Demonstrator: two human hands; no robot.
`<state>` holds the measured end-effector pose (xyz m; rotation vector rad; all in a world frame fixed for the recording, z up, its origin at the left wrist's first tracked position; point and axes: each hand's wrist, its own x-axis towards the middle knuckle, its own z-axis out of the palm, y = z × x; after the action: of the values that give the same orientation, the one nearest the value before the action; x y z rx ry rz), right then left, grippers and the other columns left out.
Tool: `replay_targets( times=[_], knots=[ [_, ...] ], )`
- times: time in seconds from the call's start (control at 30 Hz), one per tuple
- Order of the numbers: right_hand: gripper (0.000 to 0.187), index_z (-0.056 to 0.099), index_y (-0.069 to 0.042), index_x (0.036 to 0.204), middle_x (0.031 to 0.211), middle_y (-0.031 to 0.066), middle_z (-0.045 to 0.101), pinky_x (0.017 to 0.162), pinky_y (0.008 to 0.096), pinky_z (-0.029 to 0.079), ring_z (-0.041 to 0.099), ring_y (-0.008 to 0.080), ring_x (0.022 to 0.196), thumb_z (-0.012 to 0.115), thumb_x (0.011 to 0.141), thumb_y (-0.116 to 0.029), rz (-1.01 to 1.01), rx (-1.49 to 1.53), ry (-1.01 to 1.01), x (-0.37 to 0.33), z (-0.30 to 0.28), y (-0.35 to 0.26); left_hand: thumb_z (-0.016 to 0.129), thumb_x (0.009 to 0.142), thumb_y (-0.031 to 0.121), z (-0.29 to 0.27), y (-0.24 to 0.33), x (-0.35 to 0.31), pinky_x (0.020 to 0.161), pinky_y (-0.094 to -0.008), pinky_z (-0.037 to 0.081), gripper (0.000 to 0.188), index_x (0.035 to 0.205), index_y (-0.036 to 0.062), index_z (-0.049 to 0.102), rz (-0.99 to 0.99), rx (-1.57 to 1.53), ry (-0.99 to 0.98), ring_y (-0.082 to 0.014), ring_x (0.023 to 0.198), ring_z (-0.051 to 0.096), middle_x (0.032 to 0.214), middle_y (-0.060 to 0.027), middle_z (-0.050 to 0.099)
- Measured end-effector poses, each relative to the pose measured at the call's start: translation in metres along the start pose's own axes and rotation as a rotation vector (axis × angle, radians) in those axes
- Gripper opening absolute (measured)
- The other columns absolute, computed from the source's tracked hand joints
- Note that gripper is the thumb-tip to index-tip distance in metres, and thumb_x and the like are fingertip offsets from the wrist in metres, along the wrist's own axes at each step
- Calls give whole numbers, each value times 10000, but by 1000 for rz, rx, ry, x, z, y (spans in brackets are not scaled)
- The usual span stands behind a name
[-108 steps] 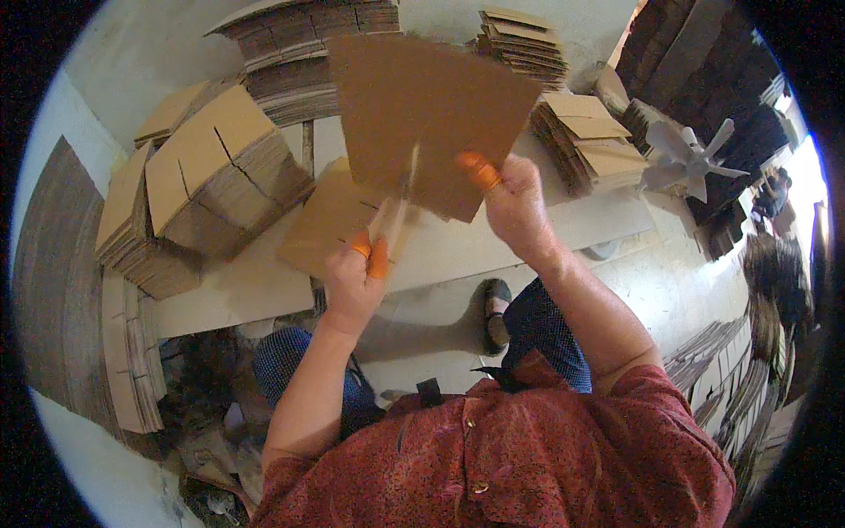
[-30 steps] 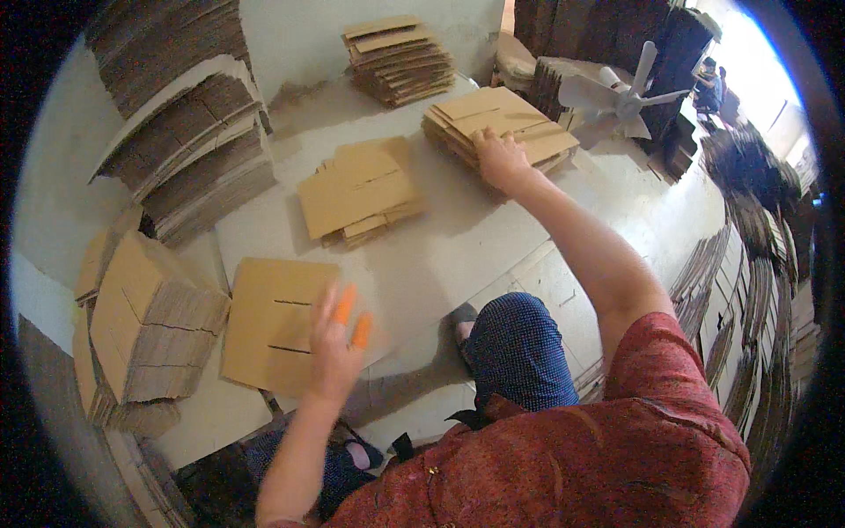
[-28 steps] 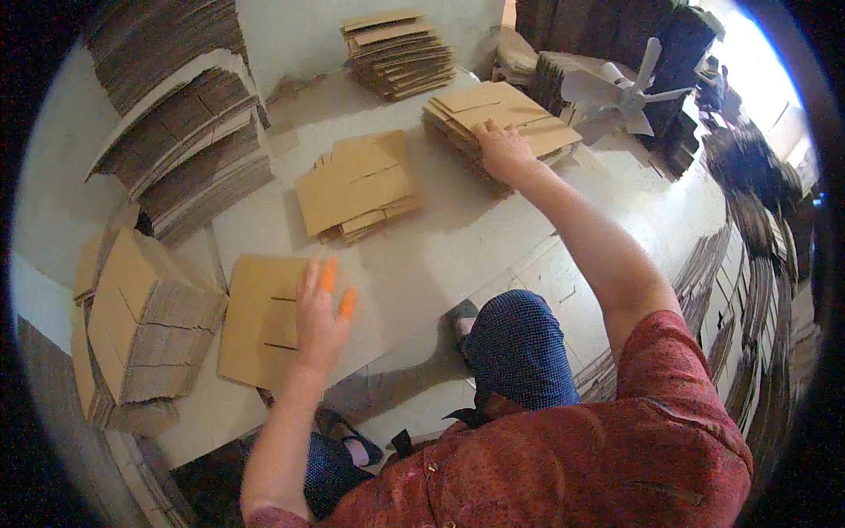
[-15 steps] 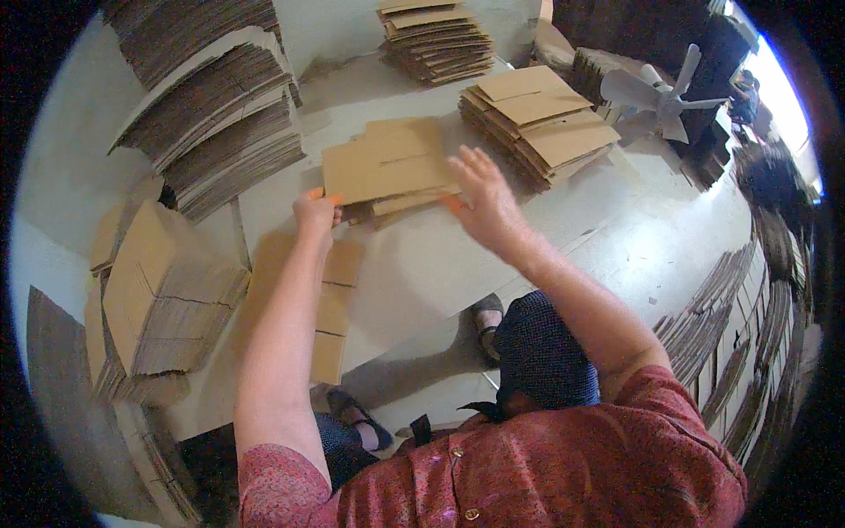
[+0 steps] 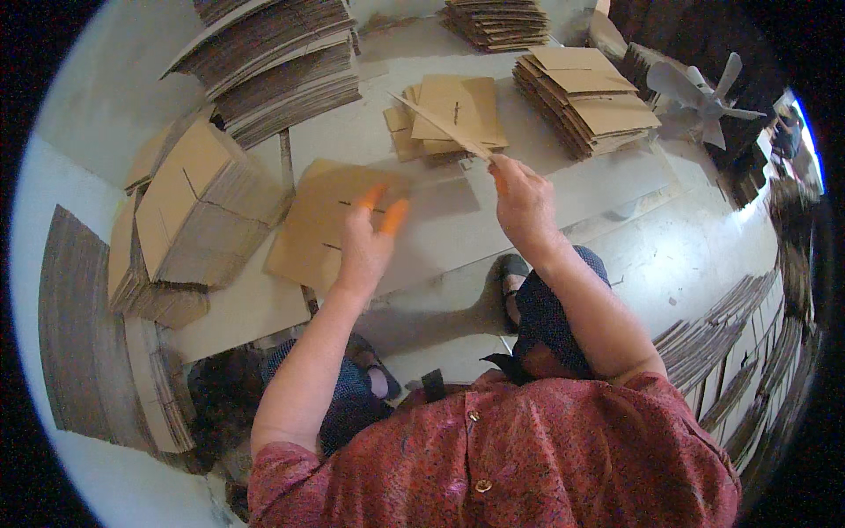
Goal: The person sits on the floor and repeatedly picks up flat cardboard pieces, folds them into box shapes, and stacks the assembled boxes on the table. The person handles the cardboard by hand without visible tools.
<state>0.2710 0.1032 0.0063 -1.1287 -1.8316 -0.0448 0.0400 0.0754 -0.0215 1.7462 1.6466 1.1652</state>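
Observation:
My right hand (image 5: 525, 204) is closed on the near end of a thin cardboard sheet (image 5: 440, 121), which is raised, tilted and seen almost edge-on. Behind that sheet lies a small pile of flat cardboard pieces (image 5: 475, 99), slightly out of line with each other. My left hand (image 5: 370, 238) has its thumb and finger apart, with orange coverings on the fingertips. It is over a flat brown cardboard blank (image 5: 308, 207) with dark slots, slightly smeared by motion; whether it touches the blank I cannot tell.
A cardboard stack (image 5: 590, 92) stands on the pale work surface at the right, another stack (image 5: 497, 25) farther back. Bundled cardboard (image 5: 198, 211) leans at the left, below tall piles (image 5: 286, 79). A white-bladed fan (image 5: 706, 101) stands at the far right. More sheets (image 5: 717, 326) lie at lower right.
My left hand has left the small pile and moved nearer, over the slotted blank. My right hand, open before, now holds a raised sheet. The view has shifted, and the blank appears turned.

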Motion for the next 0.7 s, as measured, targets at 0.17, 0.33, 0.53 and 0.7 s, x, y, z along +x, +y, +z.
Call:
replay_targets(
  times=[0.17,0.33,0.53,0.7],
  knots=[
    [142,562,-54,933,783,168,609,596,428,473,592,375,715,547,797,-17,46,62,156,-16,-23,-14,648,783,400,-5,-27,-39,987,-438,364,716,1282,-40,385,-25,905,-94,-377,1244,370,1321,-260,384],
    [109,576,-50,925,742,182,608,570,439,469,594,388,667,565,819,-77,136,95,-17,-41,-18,-14,614,818,310,-26,-42,-52,972,-446,389,656,1290,-61,350,11,925,-224,-405,1240,361,1338,-267,356],
    [102,573,-26,826,705,206,587,539,412,443,573,393,630,588,820,-126,125,60,-168,-40,-7,-10,585,841,234,-54,-18,-64,949,-419,416,547,1231,-88,378,23,880,-369,-405,1217,378,1291,-289,378],
    [136,554,-2,770,658,211,563,517,367,420,541,371,579,581,829,-121,226,124,-135,-36,-8,-9,587,836,228,-58,-14,-74,862,-427,458,414,1101,-68,467,-4,947,-354,-384,1062,504,1140,-263,501]
  ],
)
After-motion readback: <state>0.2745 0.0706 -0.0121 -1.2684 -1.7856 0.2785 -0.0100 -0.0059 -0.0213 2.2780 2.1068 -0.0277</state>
